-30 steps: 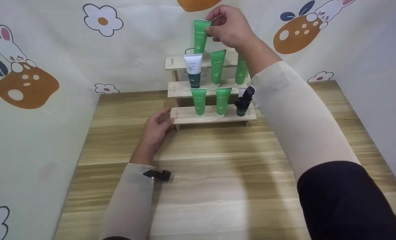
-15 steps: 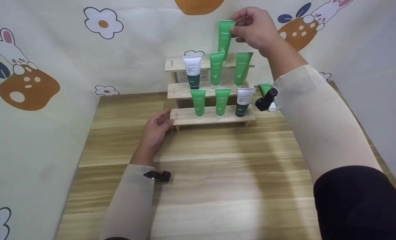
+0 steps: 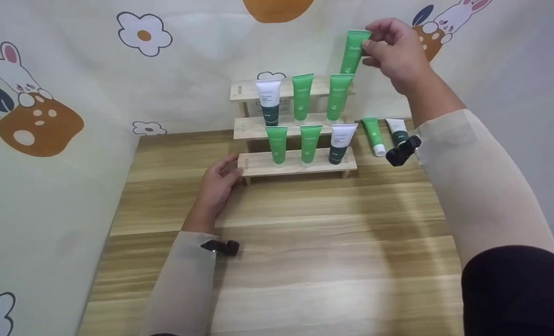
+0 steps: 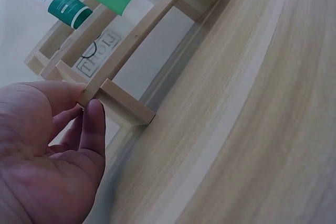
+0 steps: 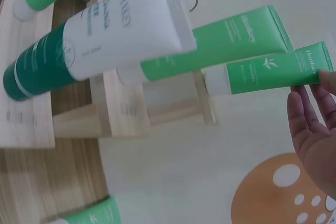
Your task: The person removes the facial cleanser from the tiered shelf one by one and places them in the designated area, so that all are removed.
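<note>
A wooden three-step display stand (image 3: 295, 161) holds several upright tubes. My right hand (image 3: 400, 53) pinches a green tube (image 3: 354, 52) by its flat top end, cap down, at the right end of the top step. In the right wrist view its white cap (image 5: 217, 80) is right at that step's edge. With thumb and fingers, my left hand (image 4: 58, 150) pinches the left corner of the lowest step. Two green tubes and a white-and-dark-green tube (image 3: 341, 143) stand on that step. The middle step bears a white-and-dark-green tube (image 3: 269, 100) and two green ones (image 3: 302, 95).
On the table, right of the stand, lie a green tube (image 3: 373, 135) and a white-and-dark-green tube (image 3: 396, 128), the latter partly behind my wrist camera (image 3: 403, 150). A patterned backdrop (image 3: 197, 70) rises close behind the stand and along both sides.
My right hand has carried the green tube rightward along the top step, from its left part to its right end. The tubes lying on the table have come into view. My left hand stays put.
</note>
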A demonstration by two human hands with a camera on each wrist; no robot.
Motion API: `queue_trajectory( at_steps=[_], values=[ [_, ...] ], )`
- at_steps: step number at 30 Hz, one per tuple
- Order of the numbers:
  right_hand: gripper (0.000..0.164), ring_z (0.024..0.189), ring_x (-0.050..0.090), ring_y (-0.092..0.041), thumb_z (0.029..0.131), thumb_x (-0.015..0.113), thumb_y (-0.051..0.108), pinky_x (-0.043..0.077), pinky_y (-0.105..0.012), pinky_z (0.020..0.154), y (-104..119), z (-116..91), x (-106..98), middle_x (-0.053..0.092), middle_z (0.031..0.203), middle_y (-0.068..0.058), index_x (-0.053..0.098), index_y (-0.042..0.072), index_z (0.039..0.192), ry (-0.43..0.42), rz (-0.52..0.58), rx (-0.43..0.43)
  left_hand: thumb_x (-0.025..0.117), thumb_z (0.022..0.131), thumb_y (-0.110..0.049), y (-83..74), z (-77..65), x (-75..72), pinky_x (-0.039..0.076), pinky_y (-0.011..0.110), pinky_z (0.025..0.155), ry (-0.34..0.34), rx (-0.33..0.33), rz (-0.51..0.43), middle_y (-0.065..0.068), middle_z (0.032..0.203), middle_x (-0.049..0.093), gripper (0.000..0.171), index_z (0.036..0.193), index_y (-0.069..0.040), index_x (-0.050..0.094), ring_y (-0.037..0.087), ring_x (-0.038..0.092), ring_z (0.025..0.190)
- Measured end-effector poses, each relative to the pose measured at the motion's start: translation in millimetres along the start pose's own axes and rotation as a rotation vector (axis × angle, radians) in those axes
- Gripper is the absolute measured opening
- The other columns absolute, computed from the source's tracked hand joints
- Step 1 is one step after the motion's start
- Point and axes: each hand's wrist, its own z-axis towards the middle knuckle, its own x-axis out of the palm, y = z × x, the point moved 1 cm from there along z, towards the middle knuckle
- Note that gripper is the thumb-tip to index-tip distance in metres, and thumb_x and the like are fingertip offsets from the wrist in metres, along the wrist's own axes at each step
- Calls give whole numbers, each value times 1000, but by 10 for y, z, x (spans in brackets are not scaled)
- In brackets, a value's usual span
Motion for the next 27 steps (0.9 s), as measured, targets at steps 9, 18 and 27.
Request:
queue_trajectory(
  at_steps=[9, 18, 27],
  values=[
    [41, 108, 73, -22, 100, 76, 13, 65, -27, 94, -226, -77, -343, 63, 120, -5, 61, 12, 138, -19, 265, -12, 69, 105, -15, -2, 4, -27, 61, 30, 105, 1, -10, -41, 4, 161, 54, 51, 154, -16, 58, 20, 64, 135],
    [45, 109, 70, -22, 98, 77, 9, 66, -28, 89, -618, -185, -689, 62, 120, -5, 60, 10, 140, -58, 388, 27, 69, 105, -16, -6, 0, -33, 60, 28, 102, -3, 13, -12, 4, 160, 55, 50, 153, -17, 58, 19, 63, 134],
    [53, 104, 71, -22, 94, 81, 8, 66, -28, 83, -980, -310, -1066, 63, 120, -6, 58, 9, 142, -152, 458, 116, 69, 105, -19, 11, 20, -40, 60, 28, 103, -7, 1, 15, 3, 161, 55, 51, 154, -19, 57, 18, 64, 133]
  ],
)
